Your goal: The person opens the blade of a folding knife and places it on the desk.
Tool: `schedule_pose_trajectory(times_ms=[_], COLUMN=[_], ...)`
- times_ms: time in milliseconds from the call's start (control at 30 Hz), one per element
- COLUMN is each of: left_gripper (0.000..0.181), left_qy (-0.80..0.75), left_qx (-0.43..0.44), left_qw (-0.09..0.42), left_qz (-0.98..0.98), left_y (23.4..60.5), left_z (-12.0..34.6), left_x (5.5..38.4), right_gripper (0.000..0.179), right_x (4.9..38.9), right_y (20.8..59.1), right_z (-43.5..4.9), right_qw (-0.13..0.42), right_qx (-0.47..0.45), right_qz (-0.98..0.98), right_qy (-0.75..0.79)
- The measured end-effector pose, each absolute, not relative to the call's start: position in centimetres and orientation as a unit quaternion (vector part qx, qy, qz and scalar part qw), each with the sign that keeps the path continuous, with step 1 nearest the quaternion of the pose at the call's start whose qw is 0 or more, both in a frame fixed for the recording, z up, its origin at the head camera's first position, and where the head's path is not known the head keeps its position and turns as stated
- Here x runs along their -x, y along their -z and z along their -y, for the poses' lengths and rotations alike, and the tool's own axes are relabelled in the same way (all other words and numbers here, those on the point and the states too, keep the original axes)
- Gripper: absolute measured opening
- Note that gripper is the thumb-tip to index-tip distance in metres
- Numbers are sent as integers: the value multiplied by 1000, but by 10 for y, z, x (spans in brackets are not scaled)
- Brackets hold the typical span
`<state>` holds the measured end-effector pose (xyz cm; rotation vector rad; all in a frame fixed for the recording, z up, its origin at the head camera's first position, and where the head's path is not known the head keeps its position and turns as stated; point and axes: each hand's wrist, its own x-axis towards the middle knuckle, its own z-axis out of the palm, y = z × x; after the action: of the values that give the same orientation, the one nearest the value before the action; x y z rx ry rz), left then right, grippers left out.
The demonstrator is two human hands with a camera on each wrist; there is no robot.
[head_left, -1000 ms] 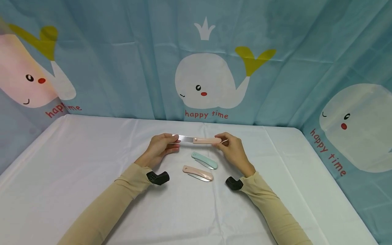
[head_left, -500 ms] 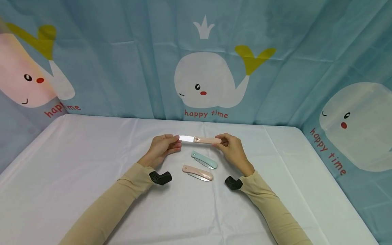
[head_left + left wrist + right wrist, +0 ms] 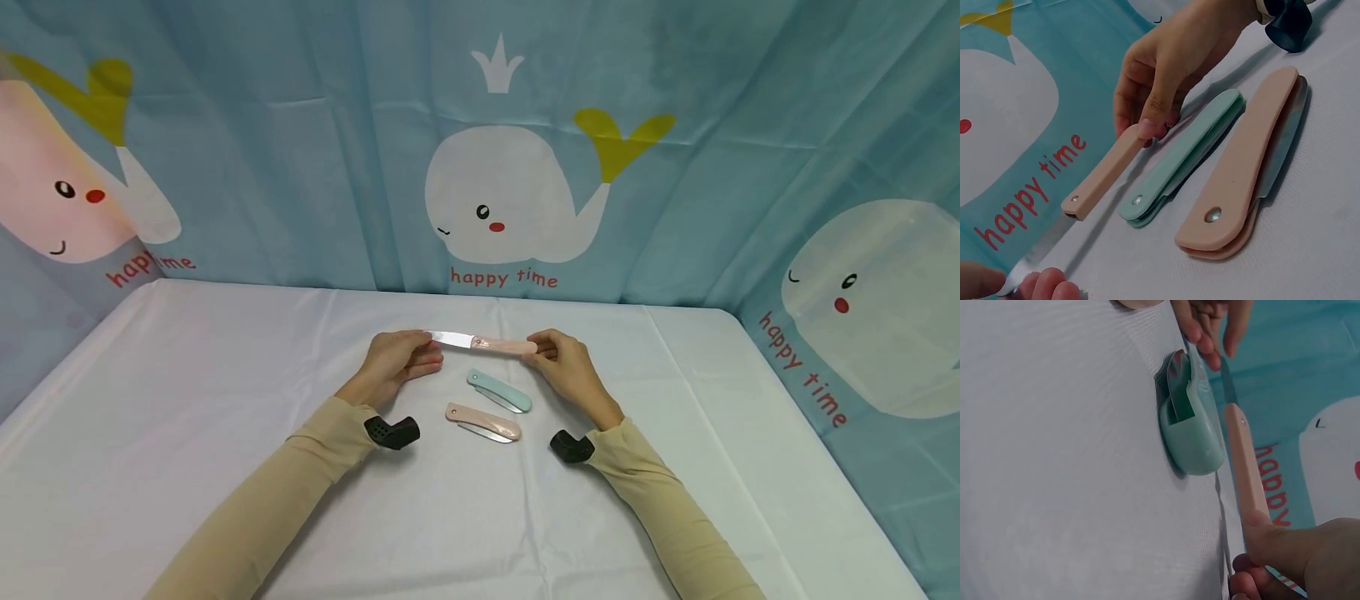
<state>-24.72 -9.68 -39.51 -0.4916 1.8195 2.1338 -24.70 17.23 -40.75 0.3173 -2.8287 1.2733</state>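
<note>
A folding knife with a pink handle (image 3: 504, 345) and its blade (image 3: 453, 338) swung out is held level above the table, blade to the left. My right hand (image 3: 570, 367) pinches the handle's end between thumb and fingers. My left hand (image 3: 393, 358) is at the blade's tip, thumb and fingers about it; the left wrist view shows the tip between the thumb (image 3: 979, 280) and the curled fingers (image 3: 1047, 286). Below the held knife lie a mint green folding knife (image 3: 500, 391) and a second pink folding knife (image 3: 483, 422), their blades mostly folded in.
A white cloth (image 3: 450, 525) covers the table. Behind it and along the sides hangs a blue curtain (image 3: 300, 167) printed with whales. A black device (image 3: 393, 433) sits at the left wrist and another black device (image 3: 572, 447) at the right.
The held knife has shifted slightly left and its blade's flat has turned to show brighter. More of the blade's tip shows beside the left thumb. The two knives on the table stay put.
</note>
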Motion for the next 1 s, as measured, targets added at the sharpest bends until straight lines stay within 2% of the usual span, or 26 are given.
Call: schedule_pose_trajectory(times_ms=[300,733,1000], left_gripper=[47,42,41], left_qy=[-738,-734,-710], left_qx=[165,165,131], left_qw=[146,132,118], left_qz=[-638,-645,-681], left_y=[393,392,389], left_z=[100,101,96], left_x=[241,235,231], right_gripper=[35,37,37], right_x=[247,246,240], right_y=[405,403,399], right_z=[-175,-174,-178], right_qw=[3,4,-6], right_qx=[-99,-102,-105], right_qz=[920,924,925], right_qy=[-379,-367,-365])
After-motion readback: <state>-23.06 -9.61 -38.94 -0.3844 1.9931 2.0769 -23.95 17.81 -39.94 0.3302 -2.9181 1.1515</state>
